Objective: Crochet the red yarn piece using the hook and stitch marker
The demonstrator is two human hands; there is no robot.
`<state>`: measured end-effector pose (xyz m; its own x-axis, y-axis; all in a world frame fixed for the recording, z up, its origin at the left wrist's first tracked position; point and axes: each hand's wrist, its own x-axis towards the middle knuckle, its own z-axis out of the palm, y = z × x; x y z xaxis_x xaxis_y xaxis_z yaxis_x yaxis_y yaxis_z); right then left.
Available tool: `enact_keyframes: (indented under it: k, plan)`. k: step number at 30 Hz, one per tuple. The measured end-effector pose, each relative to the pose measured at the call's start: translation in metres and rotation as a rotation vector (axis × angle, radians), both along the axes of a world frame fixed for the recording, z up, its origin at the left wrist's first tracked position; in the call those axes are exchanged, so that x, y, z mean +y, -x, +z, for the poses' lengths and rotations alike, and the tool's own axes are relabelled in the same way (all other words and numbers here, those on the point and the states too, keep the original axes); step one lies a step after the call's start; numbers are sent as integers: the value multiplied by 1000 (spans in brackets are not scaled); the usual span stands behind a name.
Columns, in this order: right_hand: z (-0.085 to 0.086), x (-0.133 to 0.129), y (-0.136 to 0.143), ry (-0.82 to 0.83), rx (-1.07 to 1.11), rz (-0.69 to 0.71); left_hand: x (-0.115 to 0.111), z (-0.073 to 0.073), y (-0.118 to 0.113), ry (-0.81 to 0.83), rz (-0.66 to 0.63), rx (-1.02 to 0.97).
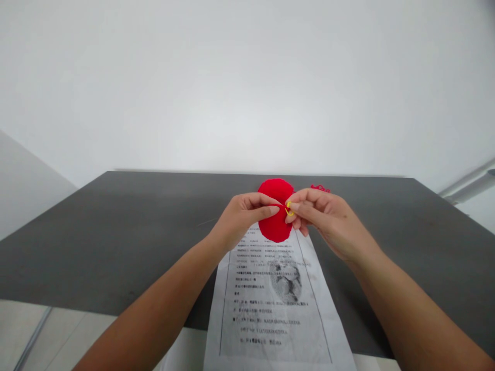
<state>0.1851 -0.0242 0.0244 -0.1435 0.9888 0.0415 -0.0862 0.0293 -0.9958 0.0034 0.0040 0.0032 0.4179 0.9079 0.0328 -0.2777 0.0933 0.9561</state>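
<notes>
A round red piece (275, 229), which looks like crochet or fabric, is held up between both hands above a printed sheet. My left hand (253, 208) pinches its middle between thumb and fingers from the left. From the right, my right hand (309, 208) pinches a small yellow loop or clip (289, 209) at the piece's right side, its fingertips close to those of my left hand. The fingertips partly cover the piece and the yellow item. The printed sheet (266, 309), with lines of text and a dark picture, lies below the hands.
A dark grey table (154, 226) extends to both sides, and the sheet hangs over its near edge. Some red yarn (320, 188) lies behind my right hand. A white wall (232, 87) stands behind the table, with a grey pipe-like object (469, 183) at the far right.
</notes>
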Motion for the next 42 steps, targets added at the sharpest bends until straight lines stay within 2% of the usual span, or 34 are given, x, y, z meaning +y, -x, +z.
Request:
enact_keyframes:
  k: [6,13,27,34,39,42]
  plan:
    - [1,-2,3,10,-67,-17,-1,4,-1,69,-35,-31]
    - [0,-1,4,69,-27,9,0,4,0,151,-87,-57]
    - [7,-1,1,228,7,22,0,4,0,173,-144,-24]
    - [4,2,-6,310,130,124,-1,5,-2,164,-139,-25]
    - [1,6,-8,447,255,217,-1,5,-2,146,-137,5]
    - [0,8,-7,455,261,232,-2,4,-1,115,-143,10]
